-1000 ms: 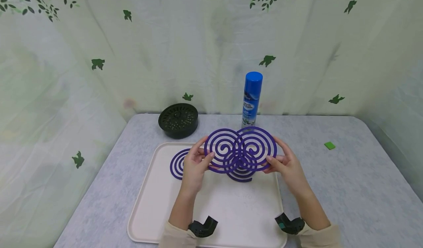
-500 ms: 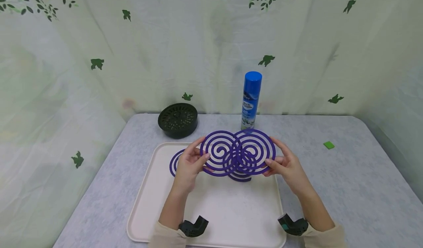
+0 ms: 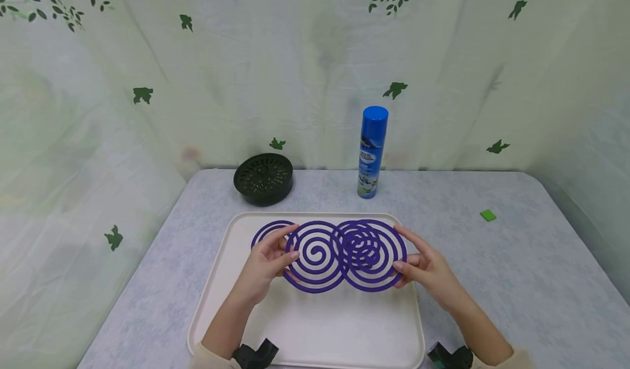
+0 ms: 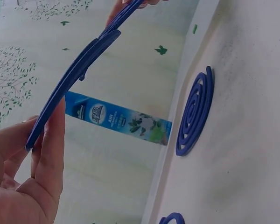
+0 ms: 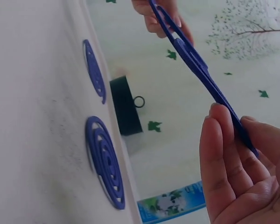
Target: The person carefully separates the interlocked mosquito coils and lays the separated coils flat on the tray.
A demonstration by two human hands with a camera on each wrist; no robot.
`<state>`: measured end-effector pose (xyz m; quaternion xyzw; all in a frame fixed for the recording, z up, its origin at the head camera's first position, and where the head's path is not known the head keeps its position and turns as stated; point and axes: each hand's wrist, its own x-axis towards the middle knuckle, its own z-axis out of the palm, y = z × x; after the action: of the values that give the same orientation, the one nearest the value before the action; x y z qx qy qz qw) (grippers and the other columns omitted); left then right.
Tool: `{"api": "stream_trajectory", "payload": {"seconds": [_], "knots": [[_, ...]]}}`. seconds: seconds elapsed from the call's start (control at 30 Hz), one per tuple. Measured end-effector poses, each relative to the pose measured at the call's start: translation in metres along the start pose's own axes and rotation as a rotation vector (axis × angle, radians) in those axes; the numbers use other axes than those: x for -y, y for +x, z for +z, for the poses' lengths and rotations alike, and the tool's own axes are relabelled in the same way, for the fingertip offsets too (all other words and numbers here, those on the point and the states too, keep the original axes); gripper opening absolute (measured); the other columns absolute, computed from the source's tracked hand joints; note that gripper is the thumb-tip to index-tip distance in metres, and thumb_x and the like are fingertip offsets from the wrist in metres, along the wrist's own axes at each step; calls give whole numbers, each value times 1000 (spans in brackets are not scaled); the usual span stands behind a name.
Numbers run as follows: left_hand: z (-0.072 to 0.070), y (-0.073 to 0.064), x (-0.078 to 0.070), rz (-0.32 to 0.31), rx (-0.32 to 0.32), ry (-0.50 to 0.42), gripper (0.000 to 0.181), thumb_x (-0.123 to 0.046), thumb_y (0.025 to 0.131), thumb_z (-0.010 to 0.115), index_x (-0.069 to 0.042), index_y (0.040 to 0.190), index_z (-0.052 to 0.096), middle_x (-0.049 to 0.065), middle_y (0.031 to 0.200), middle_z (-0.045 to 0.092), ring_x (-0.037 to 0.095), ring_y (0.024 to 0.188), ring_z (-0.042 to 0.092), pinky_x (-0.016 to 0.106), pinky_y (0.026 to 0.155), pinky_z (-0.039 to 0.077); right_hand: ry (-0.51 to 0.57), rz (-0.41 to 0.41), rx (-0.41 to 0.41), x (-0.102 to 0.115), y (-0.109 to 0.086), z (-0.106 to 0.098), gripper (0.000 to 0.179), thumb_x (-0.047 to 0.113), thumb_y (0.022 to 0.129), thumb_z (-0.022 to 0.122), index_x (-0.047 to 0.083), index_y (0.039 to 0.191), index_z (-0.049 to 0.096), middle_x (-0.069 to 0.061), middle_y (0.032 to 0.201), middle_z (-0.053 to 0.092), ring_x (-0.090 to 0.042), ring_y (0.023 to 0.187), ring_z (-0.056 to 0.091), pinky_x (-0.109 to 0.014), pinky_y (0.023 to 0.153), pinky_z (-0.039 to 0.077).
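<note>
My left hand (image 3: 263,265) pinches the edge of a purple mosquito coil (image 3: 315,290) between thumb and fingers. A second mosquito coil (image 3: 372,289) is pinched the same way by my right hand (image 3: 430,276). The two spirals overlap at their inner sides, raised above the white tray (image 3: 344,331); both wrist views show them nearly edge-on. Whether they are interlocked I cannot tell. Flat on the tray lies another coil (image 4: 196,112), behind the right-hand one in the head view. One more tray coil (image 5: 95,72) is partly hidden by my left hand.
A dark round coil holder (image 3: 264,180) with a slotted top stands behind the tray's left side. The blue spray can (image 3: 372,153) stands upright at the back. Toward the right lies a small green piece (image 3: 488,215). A patterned curtain (image 3: 315,74) hangs behind the table.
Both hands have come down and nearer with the coils. My left hand has moved left, so the two held coils overlap less.
</note>
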<state>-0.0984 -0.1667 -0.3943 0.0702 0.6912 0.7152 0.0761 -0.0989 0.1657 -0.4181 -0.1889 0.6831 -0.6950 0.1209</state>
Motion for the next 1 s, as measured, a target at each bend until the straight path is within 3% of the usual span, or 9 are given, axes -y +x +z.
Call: {"api": "stream_trajectory", "payload": {"seconds": [0.2,0.43,0.83,1.0], "knots": [[-8,-12,9,-59,8,-3,51,-4,81,65,-10,128,48,9,86,41,9,63,46,18,47,43,51,14,70,-8,-7,4,61,3,89,53,10,141,23,-19,84,65,-25,63,63,-44,60,52],[-17,-27,19,-112,32,-11,52,-4,81,65,-7,129,46,7,84,41,9,62,47,23,48,49,55,58,110,-16,-17,8,61,4,89,54,10,141,23,-21,84,65,-25,60,63,-44,60,52],[-52,-49,31,-104,-42,40,54,-4,81,64,-5,130,43,5,82,43,7,60,47,28,47,51,96,149,86,-33,-36,13,62,7,89,56,8,141,22,-22,77,63,-20,59,62,-43,59,52],[-66,-60,43,-135,-97,85,53,-2,81,63,-2,130,42,4,80,44,4,54,41,17,41,38,134,191,79,-41,-43,20,64,7,88,57,6,140,20,-20,74,63,-19,58,62,-45,56,51]]}}
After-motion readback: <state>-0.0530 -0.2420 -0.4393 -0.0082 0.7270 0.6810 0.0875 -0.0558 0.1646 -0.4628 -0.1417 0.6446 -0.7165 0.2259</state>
